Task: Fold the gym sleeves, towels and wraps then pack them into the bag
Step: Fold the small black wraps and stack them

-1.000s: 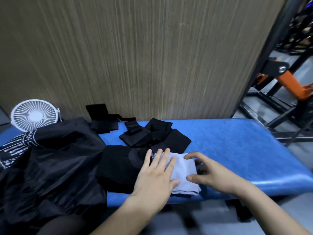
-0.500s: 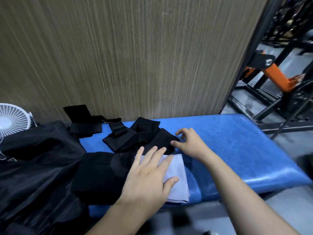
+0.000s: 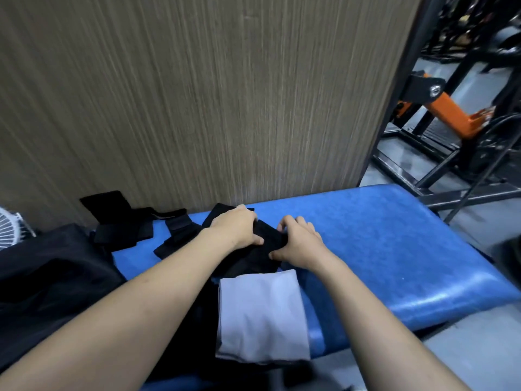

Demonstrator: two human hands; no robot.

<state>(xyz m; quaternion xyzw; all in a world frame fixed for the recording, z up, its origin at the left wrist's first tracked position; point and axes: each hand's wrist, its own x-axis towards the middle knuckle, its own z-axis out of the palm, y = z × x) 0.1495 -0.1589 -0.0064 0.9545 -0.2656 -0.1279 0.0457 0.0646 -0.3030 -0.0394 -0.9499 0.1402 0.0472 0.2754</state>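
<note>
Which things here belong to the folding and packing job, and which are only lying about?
Job:
left hand
right hand
black sleeve both hands grip
folded white towel
black wraps
black bag

Lying about:
white fan
orange gym machine

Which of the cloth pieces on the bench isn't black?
The folded towel at the near edge of the bench: it is pale grey-white, while every other piece is black, including the one under both hands.

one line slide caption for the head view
Both hands, left hand and right hand, grip a black sleeve on the blue bench beyond a folded white towel.
</note>
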